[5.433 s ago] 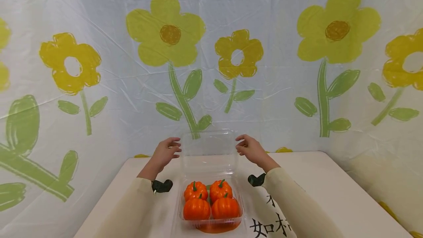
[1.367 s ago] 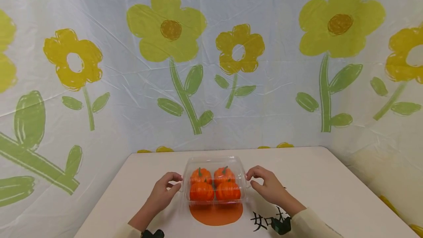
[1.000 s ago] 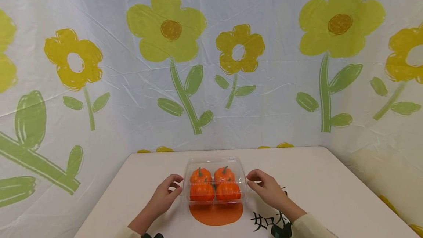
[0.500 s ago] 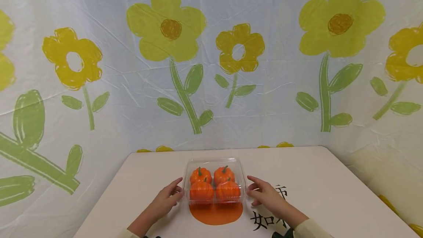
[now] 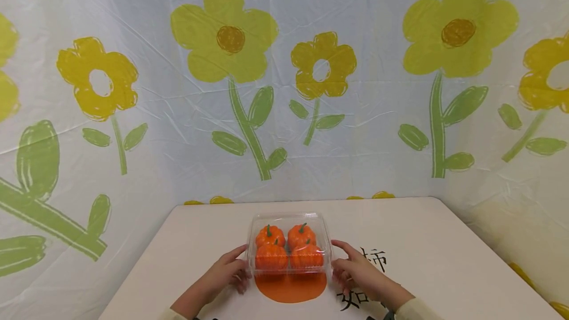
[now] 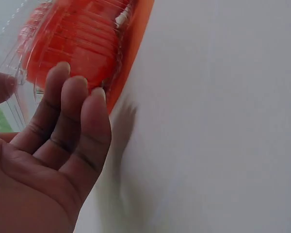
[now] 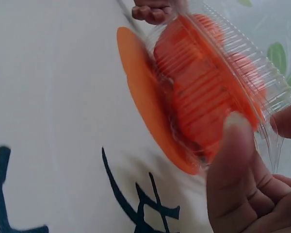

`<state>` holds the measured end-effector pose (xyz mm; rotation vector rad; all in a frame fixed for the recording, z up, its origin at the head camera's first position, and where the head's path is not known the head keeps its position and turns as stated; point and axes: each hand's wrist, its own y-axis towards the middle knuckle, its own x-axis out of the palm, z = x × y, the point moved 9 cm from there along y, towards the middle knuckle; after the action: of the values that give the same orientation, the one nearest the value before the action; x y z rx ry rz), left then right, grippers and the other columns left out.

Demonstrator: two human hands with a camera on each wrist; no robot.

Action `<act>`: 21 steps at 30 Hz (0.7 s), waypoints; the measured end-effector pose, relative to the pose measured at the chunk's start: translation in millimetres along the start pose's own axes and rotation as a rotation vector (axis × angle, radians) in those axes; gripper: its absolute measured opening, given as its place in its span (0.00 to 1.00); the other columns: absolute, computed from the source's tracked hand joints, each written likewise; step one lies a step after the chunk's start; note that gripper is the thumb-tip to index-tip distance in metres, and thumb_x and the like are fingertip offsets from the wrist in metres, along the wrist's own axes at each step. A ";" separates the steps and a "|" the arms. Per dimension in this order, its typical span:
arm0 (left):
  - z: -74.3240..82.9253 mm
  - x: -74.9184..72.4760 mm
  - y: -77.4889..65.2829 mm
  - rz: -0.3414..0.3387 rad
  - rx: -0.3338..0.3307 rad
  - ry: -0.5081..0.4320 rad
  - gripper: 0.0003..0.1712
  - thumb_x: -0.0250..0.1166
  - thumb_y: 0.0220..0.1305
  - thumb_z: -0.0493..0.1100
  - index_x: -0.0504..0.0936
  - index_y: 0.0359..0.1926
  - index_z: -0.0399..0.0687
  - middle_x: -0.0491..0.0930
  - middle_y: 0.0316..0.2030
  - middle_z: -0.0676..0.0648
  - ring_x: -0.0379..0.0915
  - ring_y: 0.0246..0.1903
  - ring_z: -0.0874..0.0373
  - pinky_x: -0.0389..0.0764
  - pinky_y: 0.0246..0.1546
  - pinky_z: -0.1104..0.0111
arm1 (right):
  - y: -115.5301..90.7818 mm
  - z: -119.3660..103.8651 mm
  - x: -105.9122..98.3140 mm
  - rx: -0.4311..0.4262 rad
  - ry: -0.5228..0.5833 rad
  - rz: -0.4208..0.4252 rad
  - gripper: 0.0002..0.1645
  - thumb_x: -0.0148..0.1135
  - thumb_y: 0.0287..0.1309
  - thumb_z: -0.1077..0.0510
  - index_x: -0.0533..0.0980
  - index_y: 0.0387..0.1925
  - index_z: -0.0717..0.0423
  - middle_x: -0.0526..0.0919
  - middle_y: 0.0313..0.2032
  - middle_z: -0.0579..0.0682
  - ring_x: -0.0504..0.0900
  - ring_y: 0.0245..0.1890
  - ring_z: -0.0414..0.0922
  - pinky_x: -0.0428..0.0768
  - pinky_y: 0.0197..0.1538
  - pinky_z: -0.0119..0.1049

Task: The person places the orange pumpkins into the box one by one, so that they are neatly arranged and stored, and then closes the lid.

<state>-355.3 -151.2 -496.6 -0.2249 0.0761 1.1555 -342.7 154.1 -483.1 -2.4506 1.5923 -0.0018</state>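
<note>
A clear plastic clamshell box (image 5: pixel 249 263) sits with its lid down at the middle of the table. Several orange pumpkins (image 5: pixel 306 257) with green stems show through it. My left hand (image 5: pixel 222 271) is at its left side: one digit's tip meets the rim, and the other fingers bend loosely below. In the left wrist view, three fingers (image 6: pixel 96 114) of that hand overlap the box's side. At the right side, my right hand (image 5: pixel 362 271) mirrors this, one digit at the rim and the rest hanging lower. The right wrist view shows a fingertip (image 7: pixel 287 121) against the lid corner.
On the white table (image 5: pixel 195 233), a flat orange round shape (image 5: pixel 291 290) shows under the box's front. Black brush characters (image 5: pixel 377 259) lie by the right hand. A cloth printed with flowers (image 5: pixel 222 33) hangs behind and along both sides.
Earliest, the lid stood raised with a hand at each side; now it is down. Since then both hands have slid slightly toward the front, their fingers dropping lower beside the rim. The box stays put.
</note>
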 end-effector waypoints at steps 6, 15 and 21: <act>1.9 5.3 -3.5 -0.053 0.001 -0.103 0.39 0.49 0.70 0.44 0.45 0.75 0.36 0.81 0.29 0.47 0.77 0.27 0.57 0.86 0.34 0.63 | 0.6 0.6 3.4 -0.007 0.076 -0.039 0.44 0.52 0.63 0.56 0.43 0.74 0.54 0.80 0.25 0.49 0.72 0.17 0.39 0.76 0.23 0.29; 4.6 8.4 -4.3 -0.042 0.011 -0.161 0.39 0.50 0.70 0.42 0.44 0.75 0.35 0.79 0.27 0.49 0.75 0.26 0.60 0.83 0.34 0.68 | -1.0 -1.1 4.7 -0.021 0.126 -0.059 0.44 0.51 0.63 0.58 0.41 0.74 0.54 0.78 0.24 0.48 0.71 0.18 0.38 0.74 0.23 0.29; 4.7 13.2 -2.6 -0.050 0.033 -0.194 0.39 0.51 0.70 0.40 0.43 0.74 0.33 0.77 0.26 0.50 0.72 0.24 0.61 0.82 0.33 0.69 | -2.9 -1.8 3.2 -0.025 0.129 -0.051 0.44 0.51 0.64 0.58 0.41 0.74 0.54 0.78 0.24 0.48 0.70 0.18 0.39 0.74 0.23 0.28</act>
<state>-347.8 -139.4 -494.0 -0.0837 -0.0812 1.1201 -339.0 152.1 -481.3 -2.5568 1.5881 -0.1527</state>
